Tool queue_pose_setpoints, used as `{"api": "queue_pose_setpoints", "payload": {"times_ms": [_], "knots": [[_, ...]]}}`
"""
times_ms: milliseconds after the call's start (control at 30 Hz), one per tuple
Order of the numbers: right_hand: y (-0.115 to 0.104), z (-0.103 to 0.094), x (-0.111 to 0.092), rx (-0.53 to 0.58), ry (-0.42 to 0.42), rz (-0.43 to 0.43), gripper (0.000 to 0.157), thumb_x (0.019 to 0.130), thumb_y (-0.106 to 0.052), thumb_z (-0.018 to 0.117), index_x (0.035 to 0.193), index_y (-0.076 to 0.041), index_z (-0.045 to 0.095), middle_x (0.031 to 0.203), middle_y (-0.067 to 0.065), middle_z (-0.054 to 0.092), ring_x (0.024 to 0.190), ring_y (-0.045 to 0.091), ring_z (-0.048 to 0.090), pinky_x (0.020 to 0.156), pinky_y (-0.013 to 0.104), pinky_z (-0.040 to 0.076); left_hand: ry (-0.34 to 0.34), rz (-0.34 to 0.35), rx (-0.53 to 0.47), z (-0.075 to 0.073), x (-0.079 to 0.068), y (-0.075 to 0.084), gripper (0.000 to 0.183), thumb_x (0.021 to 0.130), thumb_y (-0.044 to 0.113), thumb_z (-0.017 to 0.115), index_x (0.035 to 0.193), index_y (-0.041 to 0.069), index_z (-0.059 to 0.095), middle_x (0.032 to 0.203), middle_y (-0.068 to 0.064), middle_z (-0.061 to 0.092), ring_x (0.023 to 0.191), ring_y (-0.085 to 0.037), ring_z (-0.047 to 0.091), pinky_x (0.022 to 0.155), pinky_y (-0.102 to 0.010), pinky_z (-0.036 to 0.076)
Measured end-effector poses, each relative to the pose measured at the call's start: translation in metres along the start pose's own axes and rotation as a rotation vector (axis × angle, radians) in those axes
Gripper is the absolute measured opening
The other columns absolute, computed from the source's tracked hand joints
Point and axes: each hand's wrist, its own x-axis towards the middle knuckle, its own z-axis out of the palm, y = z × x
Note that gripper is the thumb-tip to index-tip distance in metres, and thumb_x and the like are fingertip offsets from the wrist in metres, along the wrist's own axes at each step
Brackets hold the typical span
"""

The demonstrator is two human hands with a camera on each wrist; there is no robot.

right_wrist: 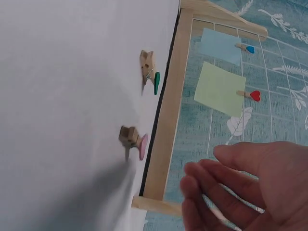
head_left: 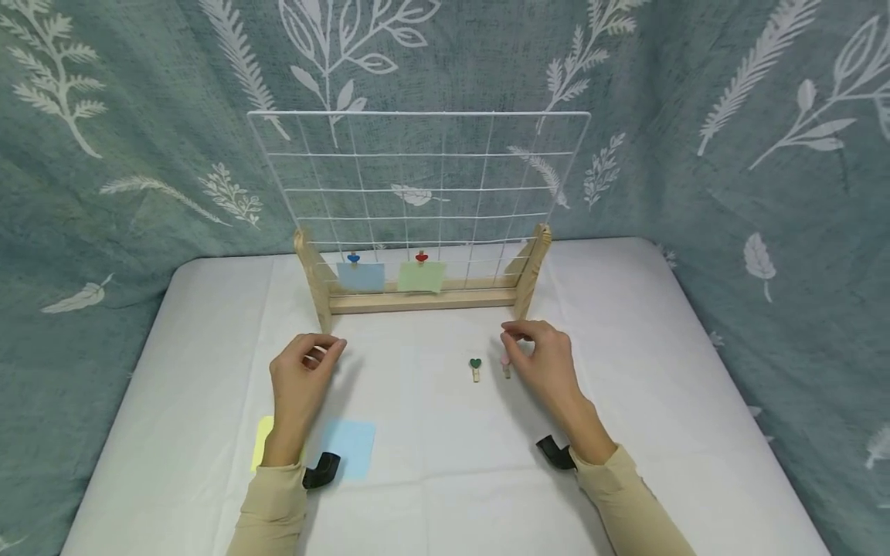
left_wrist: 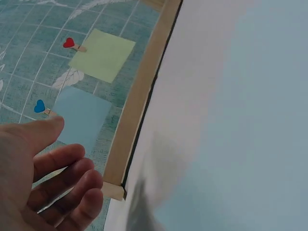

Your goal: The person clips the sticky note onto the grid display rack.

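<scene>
My left hand (head_left: 306,378) hovers over the table's left side, fingers loosely curled around nothing. Beneath it lie a blue paper note (head_left: 352,448) and a yellow note (head_left: 261,442), the latter partly hidden by my forearm. On the right, my right hand (head_left: 545,363) is also empty, its fingers bent softly near the thumb. Close by on the cloth are a clothespin with a pink heart (right_wrist: 143,146) and one with a green heart (head_left: 476,369). Blue-heart (head_left: 353,259) and red-heart clothespins (head_left: 421,257) hold a light blue note (head_left: 363,278) and a green note (head_left: 422,278) on the wire grid (head_left: 417,113).
A wooden stand (head_left: 424,301) supports the grid at the table's back. White cloth (head_left: 431,510) covers the table. Behind it hangs a green curtain (head_left: 160,116) with leaf prints. Black pieces (head_left: 322,470) stick out at both wrists.
</scene>
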Motion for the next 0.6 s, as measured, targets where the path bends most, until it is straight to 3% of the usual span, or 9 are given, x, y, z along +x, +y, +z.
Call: {"api": "queue_pose_setpoints", "payload": {"times_ms": [267,600], "knots": [[0.007,-0.012,-0.009,0.004,0.022,0.066,0.016,0.093,-0.010,0.079,0.107,-0.004,0.081,0.100,0.011,0.080,0.094,0.032,0.073,0.085,0.049,0.056,-0.018,0.028,0.077,-0.022,-0.018,-0.009,0.007,0.092,0.018,0.084,0.091,0.012,0.080,0.085,0.000,0.073,0.071,-0.010,0.063,0.063,-0.008,0.045],[0.019,-0.019,-0.026,-0.032,0.089,0.059,0.014,0.091,-0.008,0.080,0.104,-0.004,0.082,0.092,0.013,0.079,0.090,0.033,0.072,0.081,0.048,0.053,0.021,-0.007,0.143,-0.051,-0.027,-0.021,0.006,0.092,0.016,0.084,0.093,0.011,0.080,0.088,-0.002,0.074,0.072,-0.003,0.060,0.065,-0.009,0.045]]}}
